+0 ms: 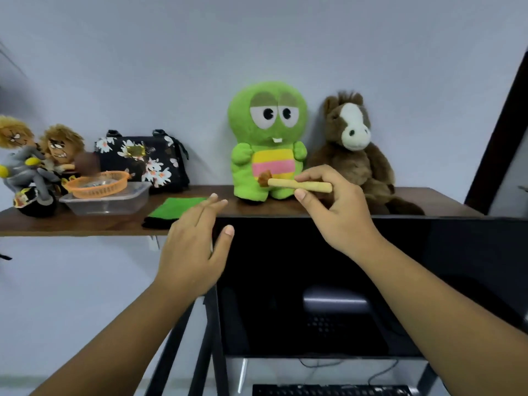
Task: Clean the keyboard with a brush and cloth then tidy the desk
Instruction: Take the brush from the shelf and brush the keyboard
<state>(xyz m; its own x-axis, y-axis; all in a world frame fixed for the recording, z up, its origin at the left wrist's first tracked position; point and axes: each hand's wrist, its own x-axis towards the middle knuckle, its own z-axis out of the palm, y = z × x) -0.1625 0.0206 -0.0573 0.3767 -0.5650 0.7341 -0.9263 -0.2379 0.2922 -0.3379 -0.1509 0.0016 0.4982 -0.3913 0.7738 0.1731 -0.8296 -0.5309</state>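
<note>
**Operator:** Green cloth [175, 209], folded, lies flat on the wooden shelf [71, 224], just left of the monitor's [328, 281] top edge. Confirm hand positions relative to it.

**Checker:** Left hand [194, 247] is the nearer one. Its fingers are extended and relaxed, pointing up and to the right, and hold nothing. The fingertips [213, 199] overlap the cloth's right edge in this view; whether they touch it cannot be determined. The cloth lies ahead and slightly left of that hand.

**Operator:** Right hand?

**Checker:** Right hand [334, 207] pinches the brush [297, 184] between thumb below and fingers above. The brush's long axis runs roughly level, left to right. The brown bristle tuft points left toward the green plush [268, 138], and the wooden handle end projects past the fingers on the right. The brush is held above shelf level, in front of the plush.

**Operator:** Keyboard location?

**Checker:** Keyboard [331, 390] sits at the bottom edge of the view, below the monitor and well apart from both hands.

**Operator:** Assessment for the next move?

**Checker:** The likely next step is taking the cloth. That calls for the left hand to go forward and left, then close down onto the flat fold. The right hand is already occupied with the brush and lies farther away.
</note>
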